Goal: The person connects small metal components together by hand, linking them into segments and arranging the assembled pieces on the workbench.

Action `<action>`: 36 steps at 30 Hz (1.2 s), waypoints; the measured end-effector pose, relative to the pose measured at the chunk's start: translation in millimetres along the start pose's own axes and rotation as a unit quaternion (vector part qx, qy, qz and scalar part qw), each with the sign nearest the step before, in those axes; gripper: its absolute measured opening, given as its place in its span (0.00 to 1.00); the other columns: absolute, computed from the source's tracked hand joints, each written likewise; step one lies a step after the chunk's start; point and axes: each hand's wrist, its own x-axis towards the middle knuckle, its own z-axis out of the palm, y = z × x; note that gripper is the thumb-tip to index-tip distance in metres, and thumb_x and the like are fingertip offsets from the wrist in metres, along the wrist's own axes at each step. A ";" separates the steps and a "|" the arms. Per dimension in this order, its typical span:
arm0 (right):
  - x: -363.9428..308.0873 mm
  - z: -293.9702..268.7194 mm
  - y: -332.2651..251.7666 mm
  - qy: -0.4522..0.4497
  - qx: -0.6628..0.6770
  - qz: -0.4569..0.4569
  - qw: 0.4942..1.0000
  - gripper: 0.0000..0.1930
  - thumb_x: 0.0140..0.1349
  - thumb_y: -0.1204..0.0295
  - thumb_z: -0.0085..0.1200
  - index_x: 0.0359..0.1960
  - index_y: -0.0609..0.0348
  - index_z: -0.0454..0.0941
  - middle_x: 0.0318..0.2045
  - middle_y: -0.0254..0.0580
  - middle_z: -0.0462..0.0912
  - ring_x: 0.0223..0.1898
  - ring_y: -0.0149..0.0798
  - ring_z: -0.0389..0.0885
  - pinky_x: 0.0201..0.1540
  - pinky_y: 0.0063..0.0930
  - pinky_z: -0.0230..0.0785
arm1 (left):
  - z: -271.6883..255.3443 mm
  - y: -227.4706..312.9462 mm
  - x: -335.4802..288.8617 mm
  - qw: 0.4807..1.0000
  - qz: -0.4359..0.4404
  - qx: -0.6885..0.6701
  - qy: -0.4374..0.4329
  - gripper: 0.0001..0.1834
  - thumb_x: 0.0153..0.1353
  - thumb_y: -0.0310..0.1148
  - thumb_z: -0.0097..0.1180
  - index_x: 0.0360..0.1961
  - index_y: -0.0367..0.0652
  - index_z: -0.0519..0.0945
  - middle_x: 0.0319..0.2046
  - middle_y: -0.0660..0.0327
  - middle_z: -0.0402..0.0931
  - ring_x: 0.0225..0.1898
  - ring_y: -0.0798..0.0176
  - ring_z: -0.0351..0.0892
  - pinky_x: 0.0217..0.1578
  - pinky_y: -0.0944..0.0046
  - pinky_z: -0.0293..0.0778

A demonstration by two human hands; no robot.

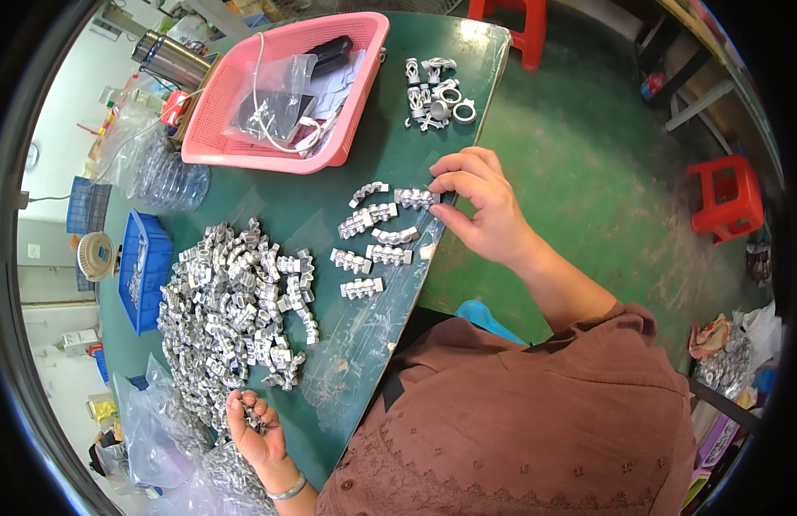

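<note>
My right hand (480, 205) pinches the end of a short silvery metal link piece (415, 199) between thumb and fingertips, at the green table's edge. Beside it lie several similar pieces in a loose group, among them a longer curved one (367, 220) and one nearest me (361, 288). At the lower left my left hand (259, 437) is palm up, its fingers curled over small silvery metal pieces, partly hidden by the fingers. It is by the near end of a large heap of the same metal pieces (231, 310).
Silvery rings and fittings (440, 95) lie near the table's far corner. A pink basket (282, 161) holds a cable, plastic bag and dark objects. A blue bin (149, 271) stands beyond the heap, near clear plastic bags (153, 439). Red stools (727, 198) stand on the floor.
</note>
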 end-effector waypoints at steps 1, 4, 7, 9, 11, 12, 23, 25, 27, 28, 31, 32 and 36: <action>0.2 0.3 0.2 0.000 0.003 0.002 1.000 0.12 0.36 0.80 0.59 0.25 0.59 0.72 0.35 0.37 0.73 0.41 0.44 0.66 0.44 0.34 0.59 | 0.6 0.0 0.5 1.000 -0.001 0.000 -0.004 0.07 0.56 0.29 0.47 0.36 0.41 0.70 0.26 0.62 0.67 0.23 0.70 0.64 0.18 0.75 0.63; -0.5 1.0 -0.3 0.000 0.003 0.007 1.000 0.12 0.36 0.81 0.59 0.26 0.58 0.72 0.35 0.37 0.73 0.41 0.44 0.66 0.45 0.34 0.58 | 1.5 0.2 0.8 1.000 -0.001 0.002 -0.009 0.07 0.56 0.29 0.47 0.36 0.41 0.70 0.26 0.62 0.67 0.23 0.70 0.64 0.18 0.75 0.64; 1.2 2.5 -1.1 0.002 0.005 0.010 1.000 0.12 0.36 0.81 0.58 0.26 0.59 0.72 0.34 0.37 0.73 0.41 0.43 0.66 0.45 0.33 0.59 | 0.8 1.9 2.2 1.000 0.003 0.004 -0.006 0.07 0.56 0.29 0.47 0.36 0.41 0.70 0.26 0.62 0.67 0.23 0.70 0.64 0.19 0.75 0.64; 1.3 4.3 -0.3 0.000 0.001 0.008 1.000 0.12 0.36 0.81 0.58 0.26 0.59 0.72 0.34 0.37 0.73 0.41 0.44 0.66 0.44 0.33 0.59 | -2.0 3.7 3.2 1.000 0.002 0.003 -0.004 0.07 0.56 0.29 0.47 0.36 0.41 0.70 0.26 0.62 0.67 0.23 0.70 0.64 0.19 0.75 0.64; 2.0 3.9 0.1 -0.003 -0.002 0.003 1.000 0.12 0.36 0.80 0.58 0.26 0.59 0.73 0.34 0.38 0.73 0.41 0.44 0.66 0.44 0.33 0.59 | -4.7 4.6 4.5 1.000 0.000 -0.001 -0.007 0.06 0.56 0.29 0.47 0.35 0.41 0.70 0.26 0.62 0.67 0.23 0.70 0.64 0.18 0.75 0.64; 1.9 3.2 -1.3 -0.006 -0.013 0.005 1.000 0.12 0.37 0.80 0.58 0.26 0.59 0.73 0.34 0.38 0.73 0.41 0.44 0.66 0.45 0.34 0.60 | -5.4 5.0 3.4 1.000 0.004 -0.003 0.000 0.06 0.56 0.29 0.47 0.35 0.41 0.70 0.26 0.62 0.67 0.23 0.70 0.64 0.18 0.75 0.64; 6.2 5.0 -27.3 0.020 -0.099 -0.035 0.994 0.14 0.41 0.81 0.54 0.34 0.61 0.73 0.35 0.44 0.73 0.41 0.45 0.68 0.44 0.32 0.62 | -39.1 19.2 -10.9 0.988 -0.048 -0.145 0.015 0.14 0.55 0.30 0.48 0.43 0.40 0.69 0.31 0.58 0.68 0.26 0.64 0.68 0.23 0.69 0.69; 7.8 5.7 -47.7 -0.002 -0.077 -0.063 0.995 0.14 0.41 0.81 0.54 0.33 0.61 0.73 0.35 0.44 0.74 0.40 0.45 0.69 0.43 0.32 0.62 | -49.0 16.4 -18.2 0.985 -0.045 -0.164 -0.019 0.14 0.54 0.28 0.47 0.43 0.41 0.69 0.34 0.56 0.70 0.30 0.61 0.72 0.27 0.66 0.73; 14.6 20.8 -70.2 -0.051 -0.027 -0.116 0.992 0.12 0.42 0.82 0.53 0.32 0.62 0.74 0.32 0.45 0.74 0.36 0.46 0.71 0.38 0.31 0.64 | -51.2 19.7 -22.3 0.987 -0.027 -0.161 -0.005 0.14 0.54 0.26 0.47 0.44 0.41 0.69 0.35 0.55 0.71 0.31 0.60 0.72 0.29 0.64 0.74; 12.1 30.8 -82.9 -0.113 0.026 -0.111 0.987 0.11 0.42 0.81 0.53 0.32 0.62 0.73 0.31 0.44 0.74 0.32 0.45 0.72 0.35 0.32 0.65 | -53.3 18.3 -24.5 0.988 -0.019 -0.152 0.006 0.14 0.54 0.25 0.47 0.44 0.41 0.69 0.35 0.54 0.71 0.33 0.59 0.73 0.31 0.62 0.75; -3.2 68.9 -111.3 -0.284 0.036 -0.190 0.939 0.12 0.44 0.72 0.56 0.33 0.58 0.71 0.28 0.42 0.71 0.33 0.45 0.72 0.34 0.32 0.66 | -58.6 10.4 -33.0 0.986 -0.024 -0.164 -0.012 0.16 0.53 0.24 0.47 0.45 0.43 0.69 0.38 0.53 0.71 0.36 0.56 0.74 0.32 0.59 0.76; -4.3 78.3 -124.7 -0.349 -0.022 -0.213 0.912 0.14 0.45 0.73 0.55 0.36 0.60 0.72 0.35 0.43 0.71 0.37 0.43 0.72 0.35 0.30 0.67 | -59.3 10.2 -33.0 0.986 -0.029 -0.166 -0.022 0.16 0.53 0.24 0.47 0.45 0.43 0.69 0.38 0.53 0.71 0.35 0.56 0.74 0.32 0.59 0.76; -8.3 106.2 -142.6 -0.369 -0.168 -0.245 0.881 0.10 0.47 0.76 0.50 0.34 0.60 0.71 0.38 0.40 0.69 0.40 0.41 0.68 0.39 0.31 0.63 | -65.9 2.0 -39.8 0.980 -0.061 -0.181 -0.049 0.13 0.54 0.26 0.47 0.43 0.45 0.70 0.35 0.56 0.69 0.31 0.60 0.71 0.26 0.66 0.72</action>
